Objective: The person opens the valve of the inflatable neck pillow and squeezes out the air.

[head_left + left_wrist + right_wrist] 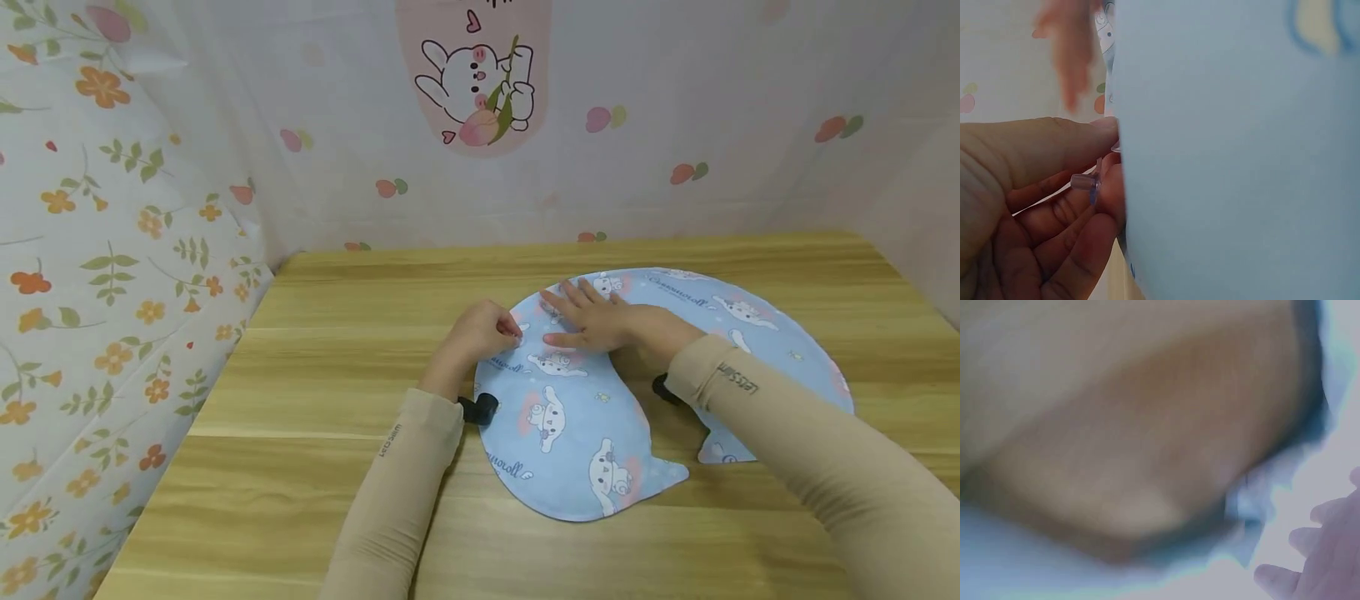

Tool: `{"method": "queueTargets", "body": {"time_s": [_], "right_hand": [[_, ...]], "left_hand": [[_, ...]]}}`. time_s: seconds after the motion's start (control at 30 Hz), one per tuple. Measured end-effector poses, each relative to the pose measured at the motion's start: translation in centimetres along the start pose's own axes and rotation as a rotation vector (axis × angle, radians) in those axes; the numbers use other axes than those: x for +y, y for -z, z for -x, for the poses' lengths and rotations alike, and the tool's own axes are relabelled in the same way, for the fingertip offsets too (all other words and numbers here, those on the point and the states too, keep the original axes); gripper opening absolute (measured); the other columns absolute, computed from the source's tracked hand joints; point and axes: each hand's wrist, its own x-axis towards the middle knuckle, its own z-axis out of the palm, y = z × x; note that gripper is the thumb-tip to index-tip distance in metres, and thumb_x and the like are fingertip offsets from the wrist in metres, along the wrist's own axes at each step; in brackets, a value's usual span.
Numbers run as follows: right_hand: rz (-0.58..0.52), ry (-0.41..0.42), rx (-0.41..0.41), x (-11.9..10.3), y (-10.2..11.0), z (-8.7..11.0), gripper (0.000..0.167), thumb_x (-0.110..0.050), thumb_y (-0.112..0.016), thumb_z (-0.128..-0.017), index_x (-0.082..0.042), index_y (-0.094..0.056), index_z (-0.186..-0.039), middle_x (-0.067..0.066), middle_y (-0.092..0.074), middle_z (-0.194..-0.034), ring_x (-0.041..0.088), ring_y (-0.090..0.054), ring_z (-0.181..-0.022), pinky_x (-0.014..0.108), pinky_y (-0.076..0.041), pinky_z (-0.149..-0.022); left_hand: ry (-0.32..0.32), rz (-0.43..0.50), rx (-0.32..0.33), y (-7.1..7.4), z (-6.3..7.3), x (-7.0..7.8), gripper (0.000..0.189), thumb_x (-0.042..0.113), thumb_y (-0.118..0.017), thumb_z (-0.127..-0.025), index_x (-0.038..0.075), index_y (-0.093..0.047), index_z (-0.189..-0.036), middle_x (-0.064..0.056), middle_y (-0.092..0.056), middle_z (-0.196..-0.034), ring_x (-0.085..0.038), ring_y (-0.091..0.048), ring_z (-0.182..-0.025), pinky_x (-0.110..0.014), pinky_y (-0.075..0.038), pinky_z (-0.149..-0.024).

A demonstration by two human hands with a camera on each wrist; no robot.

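**Blue Pad [573, 417] Is Getting a Pinch and a Press**

The curved pad is lying on the table [300, 375], and it is showing the word "Cinnamoroll" near its top. Both sleeves, the left sleeve [378, 517] and the right sleeve [802, 442], are showing the words "Lets Slim".

The left hand [482, 332] is curling its fingers at the pad's 10 o'clock edge. Up close, its thumb and fingers are pinching a clear plug [1085, 182] there. Most of the pad is spreading out toward 3 and 5 o'clock from this pinch.

The right hand [596, 323] is resting at 3 o'clock from the left hand, spreading its fingers on the pad. A bunny picture [468, 79] is showing at 11 o'clock from the pad.
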Motion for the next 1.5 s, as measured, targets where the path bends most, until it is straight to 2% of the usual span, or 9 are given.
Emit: {"method": "queueTargets", "body": {"time_s": [0.17,0.33,0.43,0.57,0.73,0.93,1.17,1.3,1.5], "right_hand": [[-0.094,-0.016,0.147,2.6,1.6,5.3,0.086,-0.063,-0.040,-0.099,-0.020,0.001,-0.161,0.022,0.009,-0.165,0.049,0.011,-0.150,0.079,0.004,-0.108],[-0.164,-0.055,0.241,7.5,0.7,10.8,0.087,-0.052,-0.047,-0.101,-0.013,0.004,-0.160,0.025,0.015,-0.164,0.052,0.016,-0.148,0.081,0.003,-0.105],[-0.193,-0.072,0.274,10.0,-0.3,12.7,0.089,-0.046,-0.050,-0.101,-0.006,0.005,-0.159,0.030,0.017,-0.161,0.055,0.016,-0.146,0.078,0.001,-0.108],[-0.228,-0.087,0.296,12.0,-1.7,14.2,0.090,-0.041,-0.053,-0.101,0.002,0.002,-0.157,0.034,0.012,-0.160,0.055,0.013,-0.146,0.073,0.004,-0.113],[-0.261,-0.107,0.277,12.9,-3.4,14.7,0.092,-0.041,-0.052,-0.102,0.010,0.004,-0.154,0.042,0.006,-0.156,0.061,0.009,-0.143,0.072,0.005,-0.113],[-0.288,-0.155,0.203,13.1,-5.0,14.2,0.098,-0.048,-0.051,-0.100,0.007,0.009,-0.154,0.043,0.005,-0.155,0.065,0.006,-0.140,0.076,-0.001,-0.109],[-0.253,-0.176,0.216,12.8,-5.2,13.5,0.097,-0.052,-0.050,-0.099,0.005,0.004,-0.156,0.043,-0.002,-0.156,0.066,-0.003,-0.140,0.078,-0.009,-0.107],[-0.206,-0.200,0.193,12.5,-5.0,13.2,0.101,-0.056,-0.053,-0.096,0.008,-0.003,-0.155,0.045,-0.005,-0.154,0.069,-0.003,-0.137,0.080,-0.005,-0.106],[-0.159,-0.225,0.170,12.1,-4.7,12.8,0.103,-0.061,-0.055,-0.092,0.010,-0.012,-0.154,0.046,-0.008,-0.152,0.065,-0.006,-0.140,0.080,0.002,-0.105]], "left_hand": [[0.010,0.011,0.011,0.1,0.1,0.0,0.006,0.010,-0.073,-0.089,0.007,-0.077,-0.091,-0.005,-0.069,-0.088,-0.018,-0.059,-0.081,-0.025,-0.048,-0.071],[0.013,-0.006,0.000,0.2,0.2,0.0,0.007,0.011,-0.072,-0.089,0.008,-0.077,-0.092,-0.004,-0.069,-0.091,-0.018,-0.059,-0.083,-0.026,-0.049,-0.073],[0.011,-0.007,0.010,0.4,0.3,0.0,0.006,0.010,-0.072,-0.089,0.008,-0.077,-0.092,-0.005,-0.070,-0.093,-0.019,-0.059,-0.084,-0.026,-0.048,-0.073],[0.009,0.005,0.010,0.5,0.3,-0.1,0.006,0.010,-0.072,-0.089,0.007,-0.077,-0.091,-0.006,-0.071,-0.093,-0.019,-0.059,-0.084,-0.026,-0.048,-0.073],[0.004,-0.005,0.003,0.5,0.2,-0.2,0.006,0.010,-0.072,-0.090,0.008,-0.077,-0.092,-0.005,-0.070,-0.093,-0.018,-0.060,-0.084,-0.027,-0.049,-0.073],[-0.002,0.000,-0.016,0.0,0.0,-0.3,0.006,0.011,-0.071,-0.090,0.008,-0.077,-0.092,-0.005,-0.070,-0.092,-0.018,-0.060,-0.084,-0.026,-0.050,-0.074],[0.002,0.007,-0.003,-0.2,0.0,-0.2,0.007,0.011,-0.071,-0.090,0.008,-0.077,-0.092,-0.005,-0.070,-0.091,-0.019,-0.060,-0.083,-0.027,-0.050,-0.072],[-0.003,0.003,-0.005,-0.2,-0.1,-0.3,0.008,0.011,-0.071,-0.090,0.008,-0.077,-0.093,-0.005,-0.070,-0.091,-0.019,-0.060,-0.083,-0.027,-0.050,-0.072],[0.001,-0.001,-0.011,-0.2,-0.1,-0.2,0.007,0.011,-0.070,-0.090,0.008,-0.077,-0.093,-0.004,-0.070,-0.091,-0.019,-0.060,-0.084,-0.027,-0.050,-0.073]]}}
